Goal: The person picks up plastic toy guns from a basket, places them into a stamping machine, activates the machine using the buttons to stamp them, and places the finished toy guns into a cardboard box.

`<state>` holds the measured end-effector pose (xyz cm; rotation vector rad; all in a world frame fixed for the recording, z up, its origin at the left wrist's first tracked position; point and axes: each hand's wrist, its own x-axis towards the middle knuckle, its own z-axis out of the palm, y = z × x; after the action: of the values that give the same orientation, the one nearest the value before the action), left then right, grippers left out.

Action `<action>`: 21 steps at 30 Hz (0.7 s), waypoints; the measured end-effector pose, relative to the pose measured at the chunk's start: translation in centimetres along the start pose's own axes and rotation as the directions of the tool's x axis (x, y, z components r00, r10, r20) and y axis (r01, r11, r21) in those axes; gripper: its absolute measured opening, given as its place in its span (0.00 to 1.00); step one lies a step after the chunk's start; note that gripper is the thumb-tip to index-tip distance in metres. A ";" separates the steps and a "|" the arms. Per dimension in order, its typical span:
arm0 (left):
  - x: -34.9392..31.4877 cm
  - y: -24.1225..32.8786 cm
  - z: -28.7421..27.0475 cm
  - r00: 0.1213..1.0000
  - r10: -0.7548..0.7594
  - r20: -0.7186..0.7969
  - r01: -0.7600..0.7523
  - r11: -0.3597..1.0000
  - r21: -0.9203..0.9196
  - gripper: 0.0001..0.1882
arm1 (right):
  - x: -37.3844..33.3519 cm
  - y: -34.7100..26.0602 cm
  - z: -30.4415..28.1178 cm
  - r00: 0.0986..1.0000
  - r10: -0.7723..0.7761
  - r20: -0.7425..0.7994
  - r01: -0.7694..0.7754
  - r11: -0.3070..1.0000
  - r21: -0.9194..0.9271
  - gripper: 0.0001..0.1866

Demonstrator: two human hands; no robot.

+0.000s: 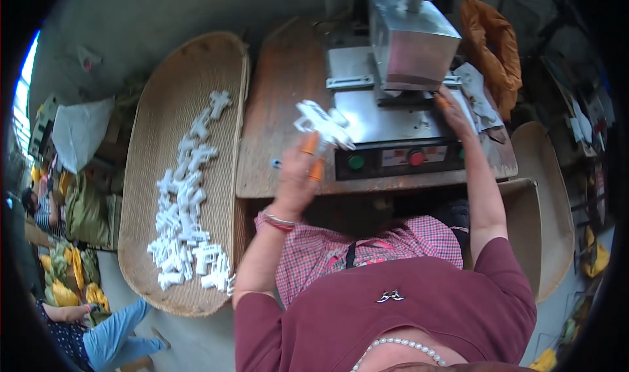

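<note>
My left hand (298,179), with orange covers on some fingers, is closed on white plastic toy pistols (325,124) at the left side of a metal press. How many it holds is hard to make out. My right hand (453,115) reaches to the right lower edge of the press's block-shaped head (419,57). An orange cover shows on one of its fingers; the fingertips are partly hidden there, so their grip is unclear. Below the head lies the shiny press plate (367,120). A control panel (400,159) with a red and a green button faces me.
A long woven tray (147,175) left of the wooden table (272,110) holds a heap of white toy pistols (187,221). An orange bag (491,51) and a white cloth (476,90) sit right of the press. Another tray (547,208) stands at right. Other people are at far left.
</note>
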<state>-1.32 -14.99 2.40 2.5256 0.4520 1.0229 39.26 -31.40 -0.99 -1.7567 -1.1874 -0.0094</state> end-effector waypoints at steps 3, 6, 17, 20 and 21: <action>0.9 1.9 5.9 0.998 0.054 0.011 -0.054 0.999 -0.009 0.26 | 2.6 -1.4 1.2 0.972 -0.226 -0.057 0.207 0.951 -0.231 0.14; 3.4 3.3 7.8 0.995 0.095 -0.030 -0.096 0.995 -0.027 0.26 | 3.3 -1.1 0.5 0.930 -0.182 -0.319 0.085 0.951 -0.296 0.14; 17.5 4.5 17.6 0.975 0.223 0.018 -0.219 0.939 0.263 0.14 | -17.8 -14.4 -17.7 0.823 -0.038 -0.566 -0.298 0.820 -0.489 0.15; 17.2 4.1 18.4 0.982 0.173 0.077 -0.188 0.946 0.265 0.20 | -16.7 -9.6 -14.5 0.888 0.114 -0.445 -0.288 0.893 -0.346 0.26; 16.5 3.6 17.9 0.984 0.160 0.077 -0.176 0.944 0.280 0.25 | -15.8 -7.5 -13.2 0.925 0.141 -0.352 -0.226 0.950 -0.215 0.30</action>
<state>23.27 -15.06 1.94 2.8853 0.3987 1.0094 31.94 -51.58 3.51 -1.9891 -0.7957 -0.3474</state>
